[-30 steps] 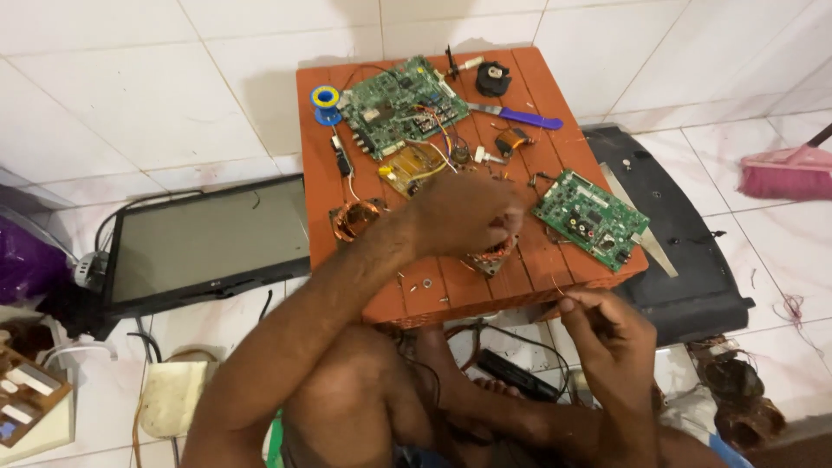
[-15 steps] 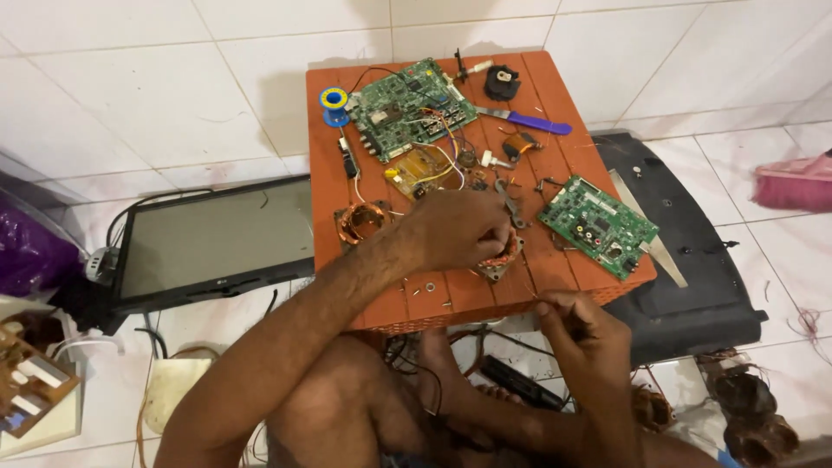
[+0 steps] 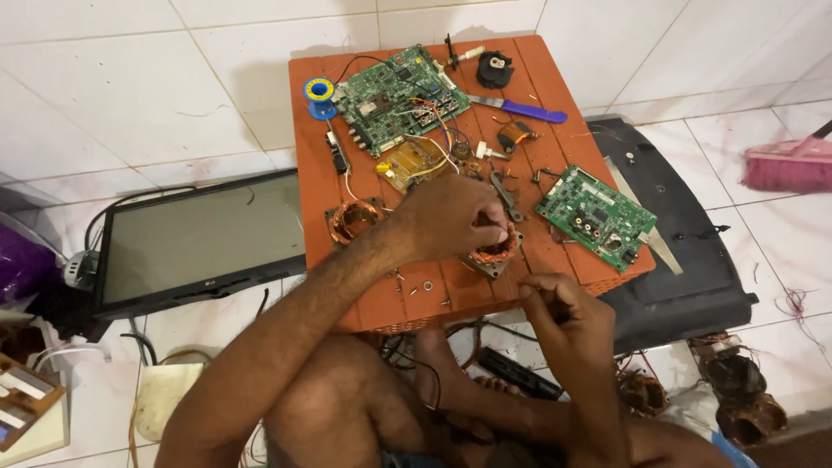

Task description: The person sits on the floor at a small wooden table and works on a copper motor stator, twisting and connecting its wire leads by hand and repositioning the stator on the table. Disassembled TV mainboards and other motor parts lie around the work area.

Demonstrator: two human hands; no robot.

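**Two hands on one copper coil**

Two hands work a small copper-wound coil (image 3: pixel 492 251) near the front edge of the orange slatted table (image 3: pixel 381 299); left hand (image 3: pixel 451 217) lies over it from above, fingers curled together on its top rim, likely pinning it so it won't slide; right hand (image 3: pixel 562 314) sits just off the table's front edge, fingers pinched together, whether on fine wire or a small tool I cannot tell.

A second copper coil (image 3: pixel 351 218) lies just left of the left wrist, untouched; a few loose screws (image 3: pixel 427 286) sit on the slats near the front edge.

Further back: a yellow board (image 3: pixel 412 162) with wires running up to a large green circuit board (image 3: pixel 394 97); a smaller green circuit board (image 3: pixel 594 217) at the right edge, tilted; a knife with a purple handle (image 3: pixel 520 109) and a black round part (image 3: pixel 494 69) at the far side; a blue-and-yellow solder reel (image 3: pixel 319 92) at the far left corner, all within arm's reach.

Off the table: a flat monitor (image 3: pixel 199 238) lying screen-up on the white tiles to the left; a black back cover (image 3: pixel 685 251) to the right; a pink broom head (image 3: pixel 789 165) at the right margin.
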